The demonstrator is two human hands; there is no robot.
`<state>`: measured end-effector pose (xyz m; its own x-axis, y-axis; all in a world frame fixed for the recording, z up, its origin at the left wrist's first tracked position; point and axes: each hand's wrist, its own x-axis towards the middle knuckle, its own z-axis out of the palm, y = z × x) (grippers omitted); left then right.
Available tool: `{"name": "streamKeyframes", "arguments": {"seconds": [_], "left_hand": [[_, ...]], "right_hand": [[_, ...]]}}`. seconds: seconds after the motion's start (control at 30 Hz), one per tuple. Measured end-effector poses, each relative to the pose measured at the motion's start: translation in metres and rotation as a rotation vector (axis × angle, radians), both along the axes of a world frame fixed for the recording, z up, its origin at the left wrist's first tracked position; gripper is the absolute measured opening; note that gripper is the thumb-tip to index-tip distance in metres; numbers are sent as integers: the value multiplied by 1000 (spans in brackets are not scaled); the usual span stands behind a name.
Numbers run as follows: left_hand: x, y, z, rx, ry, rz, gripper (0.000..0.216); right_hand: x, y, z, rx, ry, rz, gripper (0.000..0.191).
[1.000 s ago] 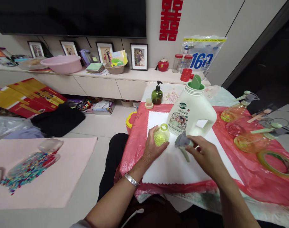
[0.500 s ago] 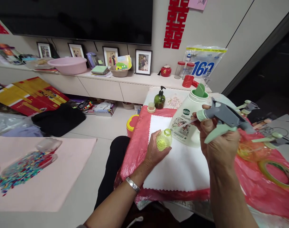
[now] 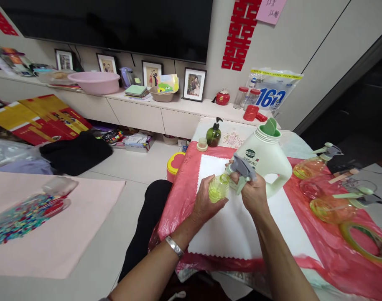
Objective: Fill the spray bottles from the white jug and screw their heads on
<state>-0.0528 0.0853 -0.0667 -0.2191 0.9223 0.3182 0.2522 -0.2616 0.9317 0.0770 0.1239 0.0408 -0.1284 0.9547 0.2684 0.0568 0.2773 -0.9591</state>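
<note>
My left hand [image 3: 206,200] is wrapped round a small yellow-green clear bottle [image 3: 218,190], its open neck tilted up and to the right. Gripped in my right hand [image 3: 253,190] is a grey and pale green trigger spray head [image 3: 243,168]. The spray head is close beside the bottle's neck; whether its tube is inside the bottle I cannot tell. Just behind my right hand stands a large white detergent jug [image 3: 266,156] with a green spout [image 3: 269,127]. Both hands are above a white scalloped sheet [image 3: 235,238] on the table.
Spray bottles [image 3: 333,209] and a roll of tape [image 3: 365,242] lie on the red plastic cover [image 3: 338,234] at right. At the back are a green pump bottle [image 3: 214,136] and a cap [image 3: 202,144]. A pink sheet [image 3: 93,225] with colourful small pieces is at left.
My right hand has brought the spray head left and down, from in front of the jug to the bottle's neck. My left hand keeps hold of the bottle. The view has shifted slightly.
</note>
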Motion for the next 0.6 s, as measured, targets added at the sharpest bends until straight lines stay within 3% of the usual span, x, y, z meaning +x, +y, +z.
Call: {"name": "streamKeyframes", "arguments": {"seconds": [0.23,0.6], "left_hand": [[3,2,-2,68,5,25,76],[1,2,-2,56,35,22,74]], "right_hand": [[1,-2,-12,-27,-80,117,32],[-4,-5,-27,15,-83,79,33]]}}
